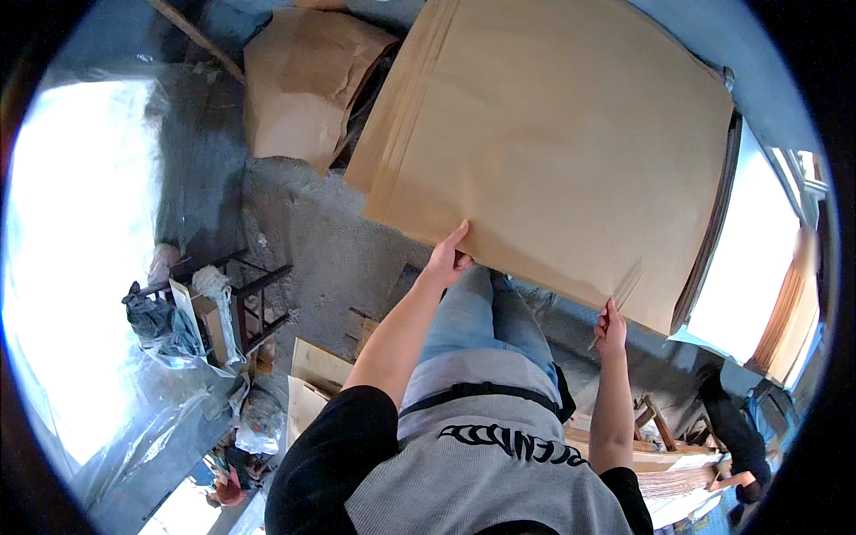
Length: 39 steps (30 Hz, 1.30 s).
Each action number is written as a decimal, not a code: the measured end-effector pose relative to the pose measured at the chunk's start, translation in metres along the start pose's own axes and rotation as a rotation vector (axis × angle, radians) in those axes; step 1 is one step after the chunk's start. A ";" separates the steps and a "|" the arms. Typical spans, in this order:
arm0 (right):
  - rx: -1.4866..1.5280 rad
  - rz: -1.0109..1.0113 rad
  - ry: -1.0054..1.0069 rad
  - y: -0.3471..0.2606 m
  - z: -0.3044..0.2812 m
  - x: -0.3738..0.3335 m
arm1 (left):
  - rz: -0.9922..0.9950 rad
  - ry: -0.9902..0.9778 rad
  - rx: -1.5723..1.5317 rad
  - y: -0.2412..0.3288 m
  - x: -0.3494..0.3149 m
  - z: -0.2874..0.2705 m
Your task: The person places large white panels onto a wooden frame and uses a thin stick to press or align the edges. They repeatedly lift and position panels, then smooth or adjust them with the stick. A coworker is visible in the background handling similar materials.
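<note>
A large stack of brown paper sheets (553, 143) lies flat in front of me and fills the upper middle of the view. My left hand (448, 259) grips the near edge of the sheets, thumb on top. My right hand (611, 325) pinches the same edge further right, where the paper creases a little, and a thin stick-like thing pokes out below its fingers. My legs in blue jeans (486, 312) are below the sheets.
A crumpled brown paper bundle (303, 80) lies at the upper left on the grey concrete floor (303, 232). A dark metal frame (241, 303) with bags and rags stands at left. Cardboard pieces (316, 374) and wooden parts (660, 428) lie near my feet.
</note>
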State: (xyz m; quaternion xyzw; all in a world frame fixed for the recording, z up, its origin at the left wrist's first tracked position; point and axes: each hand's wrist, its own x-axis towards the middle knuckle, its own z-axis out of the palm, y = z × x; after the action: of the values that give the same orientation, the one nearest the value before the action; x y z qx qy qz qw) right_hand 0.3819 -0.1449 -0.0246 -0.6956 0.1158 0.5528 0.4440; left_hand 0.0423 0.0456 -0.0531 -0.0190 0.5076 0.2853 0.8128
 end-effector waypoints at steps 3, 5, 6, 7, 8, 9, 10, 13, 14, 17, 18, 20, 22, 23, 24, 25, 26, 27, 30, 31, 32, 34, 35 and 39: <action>0.005 0.008 0.038 0.003 0.000 -0.008 | -0.051 0.033 -0.009 -0.002 -0.003 -0.003; 0.014 0.013 0.046 0.005 -0.001 -0.010 | -0.064 0.029 0.001 -0.002 -0.003 -0.005; 0.033 0.000 0.043 0.004 0.002 -0.010 | -0.059 0.081 0.028 0.003 -0.001 -0.001; 0.052 -0.014 0.041 0.004 0.004 -0.010 | -0.054 0.132 0.056 0.005 -0.004 0.003; 0.022 0.006 0.063 0.006 0.003 -0.011 | -0.047 0.182 0.086 0.004 -0.007 0.005; 0.000 0.015 0.081 0.007 0.002 -0.012 | 0.020 0.165 0.113 0.002 -0.006 0.002; -0.014 0.019 0.099 0.008 0.000 -0.010 | 0.090 0.139 0.145 -0.003 -0.001 -0.005; 0.010 -0.004 0.093 0.015 0.004 -0.011 | 0.183 0.197 0.269 -0.003 -0.008 0.000; 0.025 -0.006 0.108 0.017 0.006 -0.014 | 0.197 0.237 0.319 -0.002 -0.012 0.005; 0.078 -0.032 0.090 0.031 -0.003 -0.008 | 0.142 0.286 0.431 -0.006 -0.008 0.007; 0.103 -0.032 0.087 0.035 -0.008 -0.010 | 0.144 0.281 0.494 -0.006 -0.008 0.010; 0.100 -0.018 0.183 0.028 -0.001 -0.011 | 0.138 0.304 0.510 -0.011 0.003 0.009; 0.075 -0.055 0.158 0.026 -0.010 0.001 | 0.169 0.274 0.461 -0.015 0.014 0.004; -0.055 -0.083 0.194 0.018 -0.013 0.002 | 0.230 0.180 0.521 -0.018 0.023 -0.004; -0.080 -0.075 0.141 0.012 -0.019 -0.003 | 0.247 0.234 0.470 -0.019 0.009 0.019; -0.119 -0.102 0.102 0.003 -0.029 -0.010 | 0.168 0.180 0.459 -0.019 0.026 0.001; -0.161 -0.122 0.052 0.000 -0.046 -0.014 | 0.149 0.193 0.504 -0.020 0.025 0.005; -0.128 -0.150 0.105 -0.002 -0.070 -0.012 | 0.152 0.227 0.529 -0.020 0.019 0.007; -0.022 -0.171 0.275 -0.002 -0.143 0.001 | 0.101 0.278 0.602 -0.021 0.027 -0.010; 0.016 -0.267 0.361 -0.017 -0.154 -0.012 | 0.087 0.287 0.602 -0.010 0.020 -0.019; 0.017 -0.296 0.480 -0.019 -0.181 -0.004 | 0.066 0.295 0.604 -0.008 0.019 -0.021; 0.043 -0.305 0.647 -0.016 -0.236 0.033 | 0.103 0.371 0.640 -0.005 0.014 -0.011; 0.006 -0.285 0.712 -0.034 -0.247 0.033 | 0.129 0.416 0.645 -0.004 0.009 -0.008; -0.209 -0.337 0.867 -0.056 -0.291 0.081 | 0.111 0.469 0.697 0.008 0.002 -0.001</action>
State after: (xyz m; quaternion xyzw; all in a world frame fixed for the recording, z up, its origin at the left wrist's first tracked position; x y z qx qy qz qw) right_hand 0.6416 -0.3030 -0.0690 -0.9122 0.1198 0.1405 0.3659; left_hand 0.0384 0.0533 -0.0534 0.2199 0.7453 0.1278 0.6163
